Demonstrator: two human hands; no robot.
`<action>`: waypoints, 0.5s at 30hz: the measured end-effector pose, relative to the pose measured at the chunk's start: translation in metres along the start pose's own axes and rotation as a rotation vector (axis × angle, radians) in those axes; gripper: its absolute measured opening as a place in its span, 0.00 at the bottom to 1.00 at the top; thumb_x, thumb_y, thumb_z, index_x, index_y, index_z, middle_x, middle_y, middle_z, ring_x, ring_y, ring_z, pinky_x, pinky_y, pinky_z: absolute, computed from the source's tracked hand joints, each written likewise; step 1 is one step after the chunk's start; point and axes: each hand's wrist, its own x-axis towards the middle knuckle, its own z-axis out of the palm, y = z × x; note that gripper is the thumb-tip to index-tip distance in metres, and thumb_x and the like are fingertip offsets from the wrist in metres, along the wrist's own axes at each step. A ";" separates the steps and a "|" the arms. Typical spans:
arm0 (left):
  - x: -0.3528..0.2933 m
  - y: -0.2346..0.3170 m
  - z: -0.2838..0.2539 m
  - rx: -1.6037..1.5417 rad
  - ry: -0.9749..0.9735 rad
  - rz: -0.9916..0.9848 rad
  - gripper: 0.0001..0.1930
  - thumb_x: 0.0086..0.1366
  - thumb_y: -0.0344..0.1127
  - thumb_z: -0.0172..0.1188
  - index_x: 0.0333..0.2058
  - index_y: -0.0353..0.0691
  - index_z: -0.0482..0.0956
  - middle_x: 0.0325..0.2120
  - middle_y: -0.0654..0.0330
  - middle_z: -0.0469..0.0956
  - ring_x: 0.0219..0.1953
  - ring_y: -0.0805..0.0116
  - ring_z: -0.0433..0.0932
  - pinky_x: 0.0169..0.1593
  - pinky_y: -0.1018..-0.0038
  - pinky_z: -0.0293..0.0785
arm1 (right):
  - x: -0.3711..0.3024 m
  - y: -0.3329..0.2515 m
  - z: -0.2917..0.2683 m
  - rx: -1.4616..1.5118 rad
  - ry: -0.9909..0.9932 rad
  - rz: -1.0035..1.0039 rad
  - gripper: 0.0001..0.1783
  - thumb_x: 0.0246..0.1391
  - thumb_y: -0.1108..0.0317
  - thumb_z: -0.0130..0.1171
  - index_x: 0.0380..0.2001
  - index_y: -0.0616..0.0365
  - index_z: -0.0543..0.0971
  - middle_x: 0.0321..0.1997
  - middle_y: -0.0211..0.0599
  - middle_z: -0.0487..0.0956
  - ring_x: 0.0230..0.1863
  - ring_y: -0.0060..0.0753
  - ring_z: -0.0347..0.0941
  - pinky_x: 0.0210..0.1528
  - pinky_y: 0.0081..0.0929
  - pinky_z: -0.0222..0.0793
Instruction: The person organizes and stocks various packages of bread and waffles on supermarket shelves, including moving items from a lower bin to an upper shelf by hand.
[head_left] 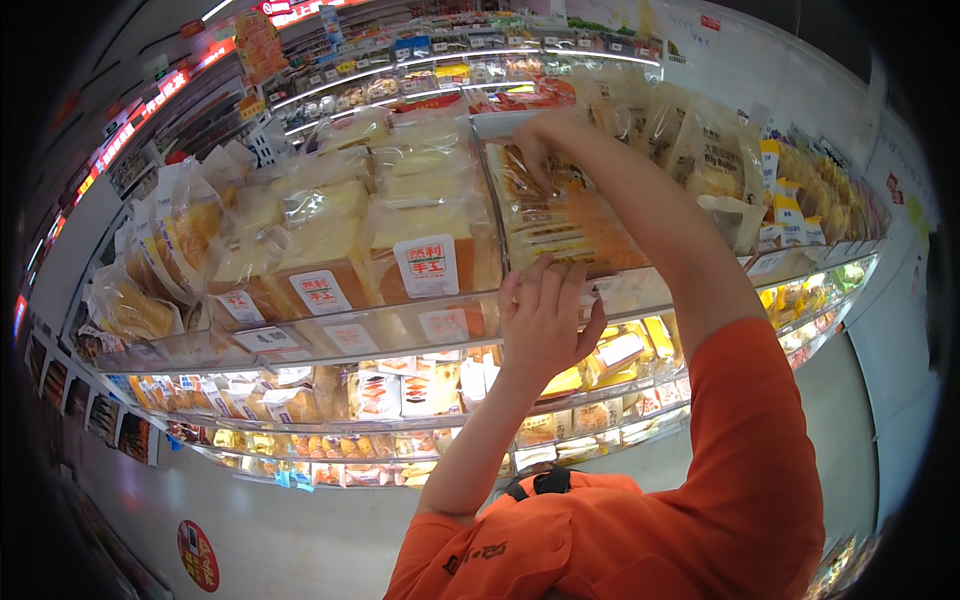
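My left hand (548, 308) lies over the clear front lip of the top shelf. Its fingers are stretched out and the thumb is apart; the fingertips are close to the front of a row of clear-wrapped sliced bread packs (545, 243). From above, my right hand (548, 143) reaches to the back of the same row. Its visible fingers point down and apart onto a brown-topped wrapped pack (517, 172); the other fingertips are partly hidden. Left of the row stand large clear-bagged bread loaves (425, 240) with white labels.
Beige bread bags (705, 150) stand to the right, with yellow-and-white packs (795, 200) beyond. Bagged rolls (180, 235) fill the left end. Lit lower shelves (400, 395) hold more packs. A round red sticker (198, 555) marks the floor.
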 end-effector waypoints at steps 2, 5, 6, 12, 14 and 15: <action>0.000 -0.004 0.001 0.008 0.010 0.005 0.20 0.53 0.44 0.56 0.44 0.41 0.74 0.39 0.60 0.73 0.50 0.64 0.70 0.59 0.61 0.49 | -0.006 -0.004 -0.003 -0.050 0.069 -0.026 0.37 0.31 0.61 0.76 0.50 0.55 0.77 0.60 0.43 0.70 0.55 0.43 0.70 0.52 0.38 0.69; -0.002 -0.002 -0.001 0.014 0.012 0.000 0.20 0.54 0.44 0.56 0.44 0.41 0.74 0.38 0.60 0.73 0.50 0.64 0.70 0.59 0.61 0.49 | 0.015 0.010 0.002 0.051 0.065 -0.120 0.34 0.30 0.61 0.76 0.47 0.55 0.78 0.59 0.43 0.71 0.54 0.43 0.71 0.51 0.38 0.69; -0.001 -0.001 -0.001 0.010 0.009 -0.004 0.20 0.54 0.44 0.56 0.43 0.41 0.74 0.38 0.60 0.73 0.50 0.64 0.70 0.60 0.61 0.48 | 0.030 0.019 0.003 0.118 0.054 -0.158 0.34 0.30 0.61 0.76 0.46 0.55 0.79 0.58 0.43 0.71 0.53 0.43 0.72 0.51 0.38 0.69; 0.002 -0.004 0.000 0.034 0.017 0.055 0.20 0.53 0.46 0.59 0.42 0.41 0.72 0.37 0.61 0.73 0.47 0.62 0.70 0.56 0.60 0.50 | 0.059 0.023 0.003 0.152 0.006 -0.121 0.55 0.16 0.70 0.79 0.57 0.58 0.66 0.58 0.50 0.69 0.57 0.44 0.67 0.51 0.37 0.68; -0.001 -0.008 -0.003 0.052 0.008 0.051 0.21 0.53 0.46 0.59 0.42 0.41 0.72 0.37 0.61 0.73 0.47 0.62 0.70 0.56 0.60 0.49 | 0.032 0.004 -0.003 0.128 -0.056 -0.085 0.55 0.16 0.69 0.79 0.56 0.58 0.66 0.57 0.50 0.70 0.57 0.44 0.68 0.51 0.37 0.68; 0.000 -0.007 -0.002 0.048 0.008 0.052 0.21 0.52 0.46 0.59 0.42 0.41 0.72 0.37 0.61 0.73 0.47 0.62 0.70 0.56 0.60 0.49 | 0.020 0.004 -0.004 0.124 -0.097 -0.041 0.55 0.15 0.69 0.79 0.56 0.59 0.67 0.57 0.50 0.70 0.56 0.44 0.68 0.51 0.37 0.68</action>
